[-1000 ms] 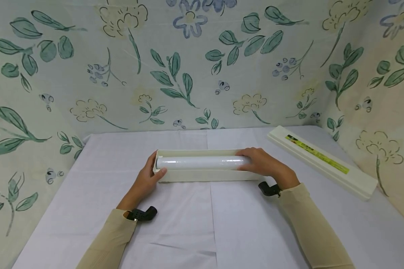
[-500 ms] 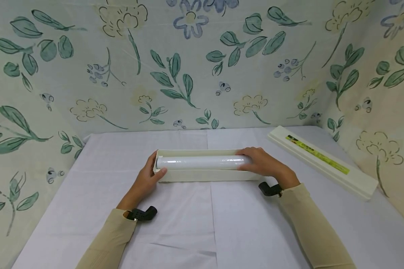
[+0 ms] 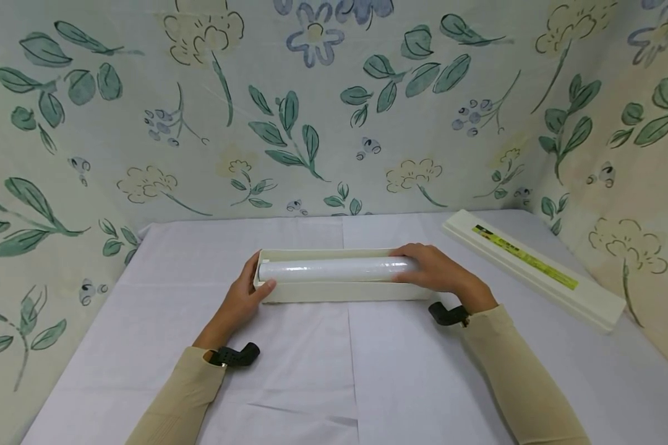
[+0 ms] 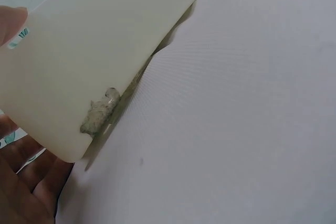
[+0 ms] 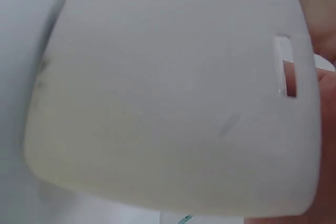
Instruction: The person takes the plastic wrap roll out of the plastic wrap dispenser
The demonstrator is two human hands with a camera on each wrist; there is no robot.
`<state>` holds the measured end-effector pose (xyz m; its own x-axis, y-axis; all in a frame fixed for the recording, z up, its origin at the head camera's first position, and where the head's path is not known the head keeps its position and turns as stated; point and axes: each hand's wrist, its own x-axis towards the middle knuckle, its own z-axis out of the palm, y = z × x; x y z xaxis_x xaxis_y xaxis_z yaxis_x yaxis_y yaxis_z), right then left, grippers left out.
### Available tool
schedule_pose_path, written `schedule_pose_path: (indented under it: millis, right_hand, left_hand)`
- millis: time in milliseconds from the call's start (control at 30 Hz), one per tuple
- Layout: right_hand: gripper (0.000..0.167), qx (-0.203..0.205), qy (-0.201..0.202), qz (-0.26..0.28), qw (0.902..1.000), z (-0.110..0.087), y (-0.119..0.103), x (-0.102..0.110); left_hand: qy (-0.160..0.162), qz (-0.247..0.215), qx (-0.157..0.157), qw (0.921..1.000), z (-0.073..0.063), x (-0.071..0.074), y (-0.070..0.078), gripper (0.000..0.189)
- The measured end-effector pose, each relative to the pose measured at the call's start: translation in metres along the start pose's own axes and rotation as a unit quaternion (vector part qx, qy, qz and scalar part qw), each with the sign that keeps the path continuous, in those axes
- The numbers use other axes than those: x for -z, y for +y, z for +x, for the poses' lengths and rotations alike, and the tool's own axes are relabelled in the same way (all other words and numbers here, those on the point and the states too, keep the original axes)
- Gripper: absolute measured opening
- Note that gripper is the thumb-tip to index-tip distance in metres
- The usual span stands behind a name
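Note:
An open, long cream plastic box (image 3: 345, 292) sits on the table, with a shiny white roll of plastic wrap (image 3: 328, 270) lying lengthwise inside. My left hand (image 3: 244, 295) holds the box's left end, thumb over the front rim. In the left wrist view, fingers (image 4: 39, 177) lie around the box's corner, and a rough grey patch marks its front wall. My right hand (image 3: 436, 270) reaches over the right end and grips the roll, covering that end of it. The right wrist view shows the box's end wall (image 5: 168, 98) with a small slot, fingers partly hidden behind it.
A long cream lid (image 3: 595, 309) with a yellow-green label (image 3: 526, 255) lies slanted at the right of the table. White cloth (image 3: 306, 371) covers the table. Floral fabric (image 3: 312, 111) hangs behind and at both sides.
Both hands, the box and the roll stay in nearly the same place. Only a very slight shift of the head view shows.

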<state>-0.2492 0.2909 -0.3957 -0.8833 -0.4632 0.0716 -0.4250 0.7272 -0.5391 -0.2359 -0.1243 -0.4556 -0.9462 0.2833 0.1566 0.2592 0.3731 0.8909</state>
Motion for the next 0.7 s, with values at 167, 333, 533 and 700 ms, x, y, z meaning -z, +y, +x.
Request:
schedule_pose_path:
  millis: [167, 333, 533, 700]
  right_hand:
    - [0.054, -0.001, 0.005, 0.012, 0.9999, -0.002, -0.001, 0.003]
    - [0.055, -0.001, 0.019, 0.024, 0.9995, -0.003, -0.001, 0.005]
    - [0.056, -0.008, 0.027, 0.044, 0.9986, -0.005, 0.0, 0.008]
    - [0.056, -0.01, 0.032, 0.067, 0.9972, -0.005, -0.001, 0.01]
  left_hand:
    - [0.003, 0.004, 0.005, 1.0, 0.0, -0.001, -0.001, 0.078]
    - [0.008, 0.005, 0.0, 1.0, 0.002, -0.003, -0.012, 0.078]
    - [0.011, 0.005, -0.002, 0.9999, 0.0, -0.005, -0.012, 0.078]
    - [0.014, 0.002, 0.002, 0.9999, -0.002, -0.006, -0.011, 0.079]
